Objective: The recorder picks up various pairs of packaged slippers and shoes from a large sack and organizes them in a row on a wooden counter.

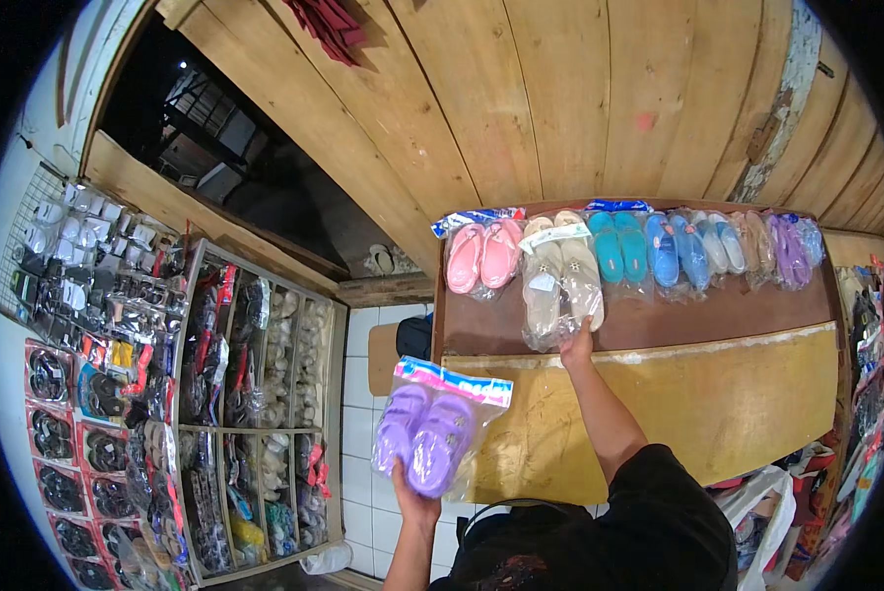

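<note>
A pair of purple strapped sandals [442,436] in a clear plastic bag hangs in front of me, its heel end gripped by my left hand [416,499]. On the table, my right hand [578,346] grips the lower end of a bagged pair of beige sandals [562,281]. Bagged pink clogs [484,255] lie just left of that pair. To its right lie teal slippers [619,247], followed by blue slippers [677,251]. White and blue slippers [719,242], tan slippers [760,244] and purple slippers [789,251] continue the row.
The table has a brown surface [708,314] and a yellow board [678,414] nearer me. A compartmented rack [257,421] of packaged goods stands left, near a doorway [257,155]. A white plastic bag [771,510] is at lower right. White floor tiles [357,436] show between rack and table.
</note>
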Action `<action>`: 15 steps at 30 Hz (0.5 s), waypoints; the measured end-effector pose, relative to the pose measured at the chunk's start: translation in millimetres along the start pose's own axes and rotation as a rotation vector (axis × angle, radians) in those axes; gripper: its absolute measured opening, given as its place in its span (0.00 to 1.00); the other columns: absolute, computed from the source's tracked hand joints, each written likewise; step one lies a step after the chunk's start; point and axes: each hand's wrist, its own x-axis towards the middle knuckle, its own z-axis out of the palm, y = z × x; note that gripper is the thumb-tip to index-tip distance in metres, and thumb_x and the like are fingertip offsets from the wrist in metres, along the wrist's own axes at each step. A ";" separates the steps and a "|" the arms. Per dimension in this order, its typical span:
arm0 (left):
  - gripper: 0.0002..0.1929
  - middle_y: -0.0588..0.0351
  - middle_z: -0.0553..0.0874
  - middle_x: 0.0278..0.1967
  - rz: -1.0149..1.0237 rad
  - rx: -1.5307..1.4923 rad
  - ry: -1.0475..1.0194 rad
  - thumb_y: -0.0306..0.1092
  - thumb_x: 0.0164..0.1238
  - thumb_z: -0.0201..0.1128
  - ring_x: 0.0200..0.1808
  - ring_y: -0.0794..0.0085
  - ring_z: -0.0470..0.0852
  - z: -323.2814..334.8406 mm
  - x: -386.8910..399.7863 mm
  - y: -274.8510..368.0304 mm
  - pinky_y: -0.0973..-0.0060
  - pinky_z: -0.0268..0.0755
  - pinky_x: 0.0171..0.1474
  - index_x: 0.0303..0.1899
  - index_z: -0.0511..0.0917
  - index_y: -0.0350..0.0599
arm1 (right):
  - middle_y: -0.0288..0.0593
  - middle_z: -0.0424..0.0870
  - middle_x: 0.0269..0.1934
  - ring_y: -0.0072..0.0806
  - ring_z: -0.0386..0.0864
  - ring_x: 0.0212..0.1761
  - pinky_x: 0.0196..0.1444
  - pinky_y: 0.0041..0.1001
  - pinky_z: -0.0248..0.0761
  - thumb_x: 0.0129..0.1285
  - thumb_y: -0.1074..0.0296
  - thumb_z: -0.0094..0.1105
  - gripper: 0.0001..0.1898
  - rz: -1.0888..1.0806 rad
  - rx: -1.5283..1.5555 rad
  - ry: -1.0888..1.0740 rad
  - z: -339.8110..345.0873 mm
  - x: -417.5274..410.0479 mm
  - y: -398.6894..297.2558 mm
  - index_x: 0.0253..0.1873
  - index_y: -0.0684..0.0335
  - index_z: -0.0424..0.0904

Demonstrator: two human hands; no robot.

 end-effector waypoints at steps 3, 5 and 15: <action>0.31 0.54 0.72 0.64 -0.059 -0.048 -0.049 0.57 0.71 0.48 0.65 0.62 0.70 28.4 50.1 -18.7 0.60 0.58 0.68 0.67 0.63 0.47 | 0.44 0.71 0.56 0.37 0.71 0.52 0.48 0.36 0.66 0.60 0.30 0.52 0.41 0.069 -0.071 0.009 -21.6 9.9 11.4 0.66 0.59 0.60; 0.30 0.55 0.72 0.64 -0.057 -0.046 -0.112 0.57 0.71 0.47 0.66 0.62 0.69 49.2 84.5 -31.2 0.60 0.58 0.69 0.67 0.63 0.48 | 0.39 0.74 0.44 0.29 0.72 0.38 0.31 0.25 0.66 0.61 0.33 0.55 0.35 0.080 -0.056 0.029 -28.9 11.0 16.3 0.58 0.59 0.66; 0.28 0.54 0.72 0.64 -0.116 -0.200 -0.269 0.53 0.74 0.43 0.66 0.61 0.69 122.5 244.4 -64.6 0.59 0.56 0.70 0.68 0.63 0.46 | 0.47 0.74 0.59 0.41 0.74 0.61 0.62 0.45 0.65 0.66 0.37 0.51 0.35 0.168 -0.254 -0.009 -29.9 -3.6 4.0 0.65 0.61 0.62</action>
